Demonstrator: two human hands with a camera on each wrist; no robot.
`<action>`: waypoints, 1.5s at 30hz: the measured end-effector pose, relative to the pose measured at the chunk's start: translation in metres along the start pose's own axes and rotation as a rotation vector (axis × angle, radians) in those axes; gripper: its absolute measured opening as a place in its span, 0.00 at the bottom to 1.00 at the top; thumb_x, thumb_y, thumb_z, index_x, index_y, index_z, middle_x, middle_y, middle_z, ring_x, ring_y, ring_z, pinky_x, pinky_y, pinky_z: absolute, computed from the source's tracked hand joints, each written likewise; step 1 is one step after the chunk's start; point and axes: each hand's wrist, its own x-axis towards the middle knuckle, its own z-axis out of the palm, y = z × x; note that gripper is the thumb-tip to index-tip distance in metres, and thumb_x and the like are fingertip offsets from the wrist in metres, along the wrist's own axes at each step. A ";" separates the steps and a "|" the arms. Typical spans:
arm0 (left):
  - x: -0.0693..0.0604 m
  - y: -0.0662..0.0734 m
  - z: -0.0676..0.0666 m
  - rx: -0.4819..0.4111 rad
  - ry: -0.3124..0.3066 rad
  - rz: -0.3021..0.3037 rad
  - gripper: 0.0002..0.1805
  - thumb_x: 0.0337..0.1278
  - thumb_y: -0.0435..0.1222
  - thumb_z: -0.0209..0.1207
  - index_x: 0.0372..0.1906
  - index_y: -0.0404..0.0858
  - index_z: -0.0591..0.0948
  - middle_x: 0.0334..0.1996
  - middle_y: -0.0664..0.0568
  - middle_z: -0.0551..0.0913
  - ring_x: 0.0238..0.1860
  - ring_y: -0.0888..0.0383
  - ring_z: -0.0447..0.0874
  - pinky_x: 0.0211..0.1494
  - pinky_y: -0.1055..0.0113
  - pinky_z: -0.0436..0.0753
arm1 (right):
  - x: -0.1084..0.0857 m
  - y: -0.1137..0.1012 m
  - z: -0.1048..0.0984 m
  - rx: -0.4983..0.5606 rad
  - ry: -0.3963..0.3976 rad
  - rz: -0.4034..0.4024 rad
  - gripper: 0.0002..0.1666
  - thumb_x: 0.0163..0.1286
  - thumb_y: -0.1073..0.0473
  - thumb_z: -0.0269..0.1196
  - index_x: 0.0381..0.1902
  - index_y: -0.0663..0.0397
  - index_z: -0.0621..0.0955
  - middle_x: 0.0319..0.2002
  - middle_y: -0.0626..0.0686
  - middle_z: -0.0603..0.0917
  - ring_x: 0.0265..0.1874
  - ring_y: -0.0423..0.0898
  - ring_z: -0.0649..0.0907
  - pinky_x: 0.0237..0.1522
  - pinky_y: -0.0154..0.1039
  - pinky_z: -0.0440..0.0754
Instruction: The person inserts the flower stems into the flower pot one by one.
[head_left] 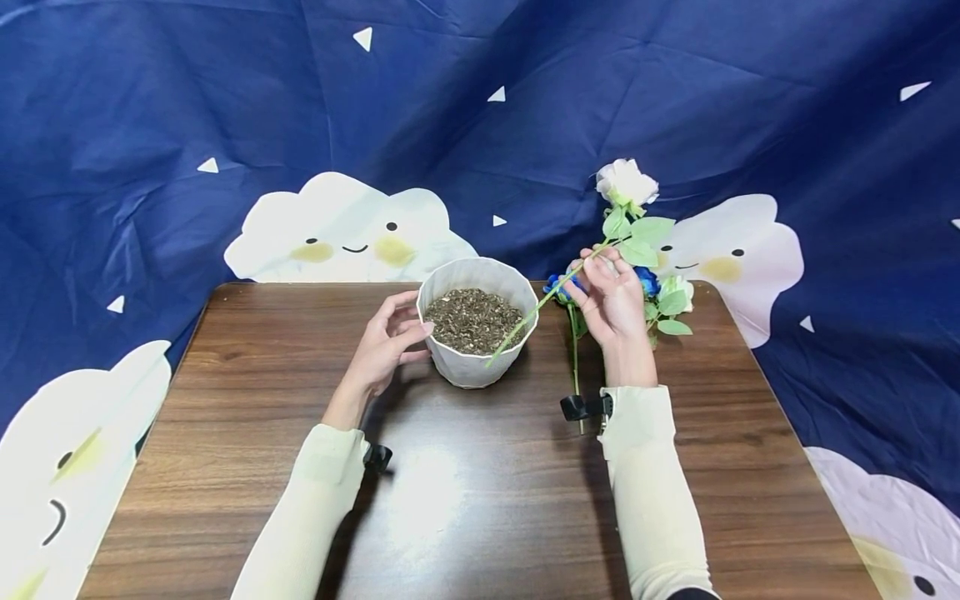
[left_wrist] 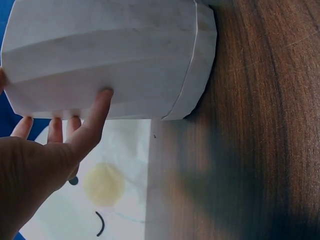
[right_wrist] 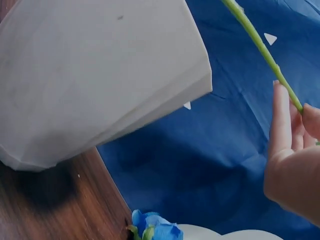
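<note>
In the head view a white faceted flower pot point(head_left: 468, 371) stands at the table's far edge, with dark soil point(head_left: 472, 321) inside. My left hand point(head_left: 390, 342) rests against the pot's left side, its fingers spread along the wall and its thumb at the rim. The left wrist view shows its fingertips touching the pot wall point(left_wrist: 125, 60). My right hand point(head_left: 615, 296) pinches the green stem point(right_wrist: 257, 42) of a white rose point(head_left: 628, 183). The rose slants, bloom up and to the right, and the stem's lower end overlaps the pot's front rim.
Behind my right hand lie a blue rose point(head_left: 558, 287) with its stem toward me, another blue bloom point(head_left: 647, 282) and a white flower point(head_left: 677, 293) with leaves. Past the brown wooden table point(head_left: 480, 500) hangs a blue cloth point(head_left: 480, 167) printed with clouds.
</note>
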 end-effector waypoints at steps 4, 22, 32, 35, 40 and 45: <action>0.000 0.001 0.000 0.003 -0.001 0.000 0.35 0.64 0.27 0.61 0.74 0.38 0.64 0.64 0.33 0.69 0.54 0.47 0.79 0.54 0.43 0.85 | 0.002 0.002 0.007 0.022 0.059 -0.042 0.09 0.72 0.75 0.57 0.40 0.57 0.74 0.38 0.54 0.83 0.35 0.48 0.85 0.34 0.45 0.90; 0.002 -0.001 -0.001 0.012 0.008 0.002 0.36 0.62 0.28 0.62 0.74 0.38 0.64 0.64 0.33 0.69 0.51 0.51 0.79 0.56 0.38 0.83 | 0.012 0.012 0.035 -0.064 0.134 -0.220 0.12 0.70 0.77 0.59 0.43 0.58 0.71 0.41 0.62 0.81 0.38 0.51 0.85 0.34 0.44 0.91; 0.001 -0.001 -0.001 0.006 0.015 0.005 0.34 0.63 0.28 0.62 0.73 0.39 0.66 0.63 0.34 0.69 0.51 0.51 0.79 0.56 0.38 0.82 | 0.020 0.016 0.045 -0.187 0.111 -0.232 0.11 0.73 0.73 0.58 0.44 0.54 0.71 0.43 0.60 0.83 0.41 0.52 0.83 0.39 0.43 0.89; 0.001 -0.001 -0.001 0.005 0.012 0.004 0.34 0.63 0.28 0.62 0.73 0.40 0.66 0.63 0.34 0.69 0.52 0.51 0.79 0.56 0.38 0.82 | 0.024 0.018 0.047 -0.208 0.111 -0.231 0.11 0.73 0.73 0.58 0.45 0.54 0.71 0.41 0.58 0.84 0.41 0.52 0.82 0.39 0.42 0.89; 0.001 -0.002 0.000 0.004 0.011 0.006 0.34 0.63 0.29 0.62 0.73 0.40 0.66 0.63 0.35 0.70 0.53 0.49 0.79 0.56 0.39 0.83 | 0.029 0.022 0.051 -0.237 0.106 -0.247 0.11 0.73 0.75 0.57 0.46 0.55 0.73 0.38 0.56 0.86 0.38 0.50 0.83 0.37 0.40 0.89; 0.001 -0.003 0.000 0.007 0.011 0.002 0.33 0.63 0.29 0.62 0.73 0.41 0.67 0.63 0.35 0.70 0.54 0.50 0.79 0.56 0.40 0.83 | 0.032 0.025 0.054 -0.272 0.077 -0.270 0.12 0.73 0.74 0.57 0.47 0.54 0.74 0.37 0.55 0.86 0.37 0.49 0.83 0.34 0.39 0.88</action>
